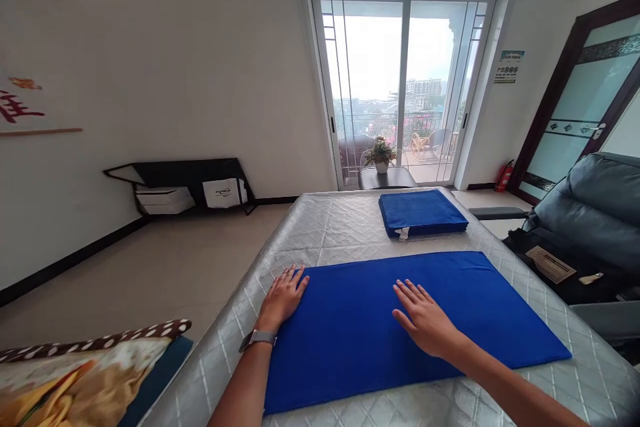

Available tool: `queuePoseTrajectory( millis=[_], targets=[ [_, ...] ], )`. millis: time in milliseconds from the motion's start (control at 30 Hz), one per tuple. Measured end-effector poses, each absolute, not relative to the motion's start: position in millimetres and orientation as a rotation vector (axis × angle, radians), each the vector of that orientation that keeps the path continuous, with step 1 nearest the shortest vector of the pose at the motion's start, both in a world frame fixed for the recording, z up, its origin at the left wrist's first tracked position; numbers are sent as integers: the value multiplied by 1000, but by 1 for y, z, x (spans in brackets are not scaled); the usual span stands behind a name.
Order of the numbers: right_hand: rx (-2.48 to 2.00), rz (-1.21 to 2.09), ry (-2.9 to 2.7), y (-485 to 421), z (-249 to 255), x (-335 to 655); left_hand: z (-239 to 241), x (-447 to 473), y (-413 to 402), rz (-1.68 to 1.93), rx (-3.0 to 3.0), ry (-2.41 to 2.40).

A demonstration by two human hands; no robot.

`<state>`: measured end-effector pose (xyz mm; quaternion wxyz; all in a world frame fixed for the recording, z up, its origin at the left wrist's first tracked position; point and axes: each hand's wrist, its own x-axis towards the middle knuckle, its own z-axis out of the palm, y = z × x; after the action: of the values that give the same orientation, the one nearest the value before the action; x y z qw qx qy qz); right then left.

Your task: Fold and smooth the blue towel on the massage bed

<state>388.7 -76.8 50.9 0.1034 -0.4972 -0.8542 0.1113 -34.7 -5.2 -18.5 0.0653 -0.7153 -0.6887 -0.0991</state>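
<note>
A blue cloth, smooth and roughly rectangular, lies spread on a silver quilted cover. At its far left corner rests my left hand, fingers stretched out and a watch on the wrist. My right hand is over the middle of the cloth with its palm down and fingers extended; whether it presses on the fabric I cannot tell. Beyond the spread cloth sits a stack of folded blue cloths with a white tag at its near edge.
A potted plant stands on a dark chair before the sliding glass door. To the right is a dark armchair. Patterned fabrics lie at lower left. A black rack holding white boxes is against the wall.
</note>
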Motion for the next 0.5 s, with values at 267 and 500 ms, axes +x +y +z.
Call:
queuePoseTrajectory(
  millis=[267, 500],
  targets=[
    [-1271, 463, -2604, -34, 37, 268, -14, -31, -6, -239, -2139, -2146],
    [-1492, 359, -2553, 1, 28, 313, -17, -30, -3, -277, -2096, -2175]
  ],
)
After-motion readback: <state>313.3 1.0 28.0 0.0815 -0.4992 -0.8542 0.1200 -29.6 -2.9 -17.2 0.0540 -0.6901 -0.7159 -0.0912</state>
